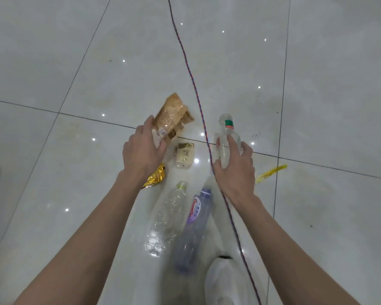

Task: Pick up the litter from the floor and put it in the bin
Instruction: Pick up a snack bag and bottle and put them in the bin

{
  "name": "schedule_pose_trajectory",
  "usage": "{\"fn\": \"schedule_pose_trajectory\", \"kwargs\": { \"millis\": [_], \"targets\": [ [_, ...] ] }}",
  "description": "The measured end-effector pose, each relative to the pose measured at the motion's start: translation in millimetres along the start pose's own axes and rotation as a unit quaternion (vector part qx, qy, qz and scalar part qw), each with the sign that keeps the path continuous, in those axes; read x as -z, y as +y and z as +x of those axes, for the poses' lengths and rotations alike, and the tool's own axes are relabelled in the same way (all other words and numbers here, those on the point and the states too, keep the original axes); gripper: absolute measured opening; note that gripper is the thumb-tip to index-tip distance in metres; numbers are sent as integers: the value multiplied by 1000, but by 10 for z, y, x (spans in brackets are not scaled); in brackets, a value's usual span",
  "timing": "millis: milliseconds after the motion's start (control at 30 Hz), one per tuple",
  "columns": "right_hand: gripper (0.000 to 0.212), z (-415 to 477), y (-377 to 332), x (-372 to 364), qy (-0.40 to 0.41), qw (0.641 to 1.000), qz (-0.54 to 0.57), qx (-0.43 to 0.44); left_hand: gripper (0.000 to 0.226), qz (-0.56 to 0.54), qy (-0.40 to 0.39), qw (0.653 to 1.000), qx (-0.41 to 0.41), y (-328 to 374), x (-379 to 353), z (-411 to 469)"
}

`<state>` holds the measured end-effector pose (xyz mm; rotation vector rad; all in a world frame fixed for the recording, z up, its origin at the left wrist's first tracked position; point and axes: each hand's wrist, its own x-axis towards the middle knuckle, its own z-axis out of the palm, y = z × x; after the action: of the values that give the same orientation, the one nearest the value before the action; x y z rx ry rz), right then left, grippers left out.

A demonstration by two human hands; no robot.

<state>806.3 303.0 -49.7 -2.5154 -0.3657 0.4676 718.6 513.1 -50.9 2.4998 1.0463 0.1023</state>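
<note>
Floor (53, 62): glossy pale grey tiles, dark grout lines, reflected light dots.
Left hand (142, 150): my fingers curl round a brown wrapper (174, 115).
Right hand (233, 166): my fingers grip a clear green-labelled bottle (226, 128).
Between my hands: beige packet (184, 155), red-blue cord (194, 84).
Below my wrists: gold wrapper (155, 178), crushed bottle (166, 219), purple bottle (194, 225).
Right of my right fingers: yellow strip (272, 172).

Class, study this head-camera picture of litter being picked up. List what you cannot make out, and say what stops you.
Bin: nowhere in the head view, so its place is unknown.
Gold wrapper: partly hidden behind the left hand and wrist.
Brown wrapper: near end covered by the left hand's grip.
Clear bottle: base hidden by the right hand; label print too small.
Purple-labelled bottle: lower half blurred.
</note>
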Motion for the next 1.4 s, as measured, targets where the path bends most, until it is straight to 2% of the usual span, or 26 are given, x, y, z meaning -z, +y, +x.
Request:
{"fn": "schedule_pose_trajectory", "kwargs": {
  "millis": [233, 467, 600, 800, 900, 1100, 1267, 1400],
  "targets": [
    [77, -1029, -912, 1568, -6, 997, 65, -31, 72, -95, 6, 994, 55, 712, 1753, -1022],
    [72, -2133, -1933, 3233, 54, 985, 159, -47, 66, -164, 4, 984, 71, 1512, 3711, -1949],
    [79, -2827, -2380, 3907, 98, 973, 199, -62, 69, -193, 7, 979, 69, 1843, 4626, -2414],
    [80, -3894, -2810, 4708, 158, 951, 249, -90, 66, -225, -12, 973, 42, 2256, 5625, -3134],
    [82, -4259, -2932, 4974, 170, 941, 274, -107, 64, -239, -24, 970, 41, 2428, 5887, -3404],
    [81, -5203, -2931, 5627, 234, 920, 292, -117, 63, -268, -63, 961, -15, 2957, 6346, -4195],
    [79, -6021, -2508, 6010, 306, 890, 305, -149, 64, -278, -123, 949, -83, 3425, 6327, -4898],
    [78, -6927, -1985, 6220, 384, 846, 311, -199, 64, -265, -184, 934, -156, 3809, 6197, -5659]
  ]
}}
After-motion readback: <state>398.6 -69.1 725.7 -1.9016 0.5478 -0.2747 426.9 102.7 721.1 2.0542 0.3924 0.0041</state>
